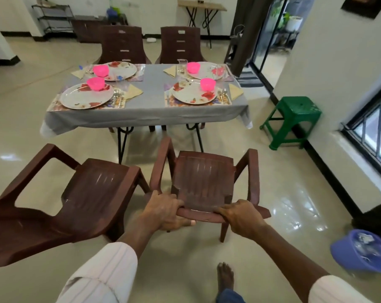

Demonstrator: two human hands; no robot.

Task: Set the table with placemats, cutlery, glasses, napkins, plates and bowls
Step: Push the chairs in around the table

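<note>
Nearest me, on the table's [146,115] near side, the left hand [166,212] and right hand [242,217] were both curled round the top rail of a brown chair [203,176], which faced the table with open floor [272,193] between them. A second chair [93,189] stood just beside it, before the table's near left corner. A purple tub [368,251] sat low at my right, well short of the table, and a green stool [294,114] stood off the table's right end by the wall. On the grey cloth I counted four places: floral placemats [223,103], plates [84,97], pink bowls [95,83], cutlery [119,96], folded napkins [134,91] and a glass [182,66] (other glasses were too faint to count). Two chairs [122,43] stood at the table's far side, with a folding desk [201,5] against the wall beyond.
</note>
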